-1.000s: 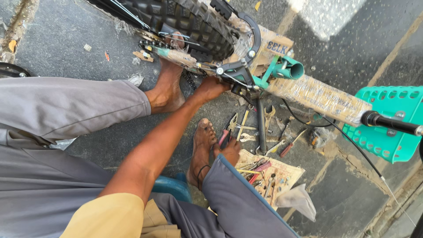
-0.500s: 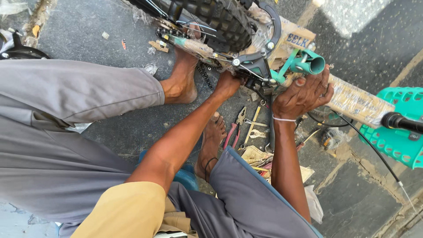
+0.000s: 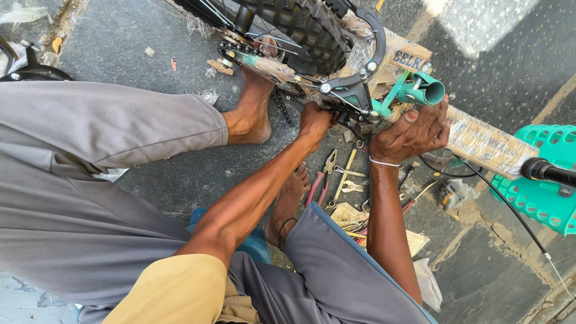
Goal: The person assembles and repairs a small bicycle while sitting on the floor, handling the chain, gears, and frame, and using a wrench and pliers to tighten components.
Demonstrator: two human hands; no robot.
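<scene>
Newly arrived since a second ago, the right hand (image 3: 411, 132) clamps its fingers on the wrapped bicycle frame (image 3: 480, 141) at one o'clock; left hand (image 3: 315, 120) grips the brake assembly (image 3: 351, 111) beside the knobby tyre (image 3: 300, 27).

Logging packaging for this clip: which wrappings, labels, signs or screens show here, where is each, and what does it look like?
Cardboard wrap: round the frame beside the tyre, tan, with blue lettering.
Bubble wrap over cardboard: along the frame tube right of the right hand, clear over tan.
Clear plastic scrap: top left on the ground, crumpled.
No signs or screens show.
</scene>
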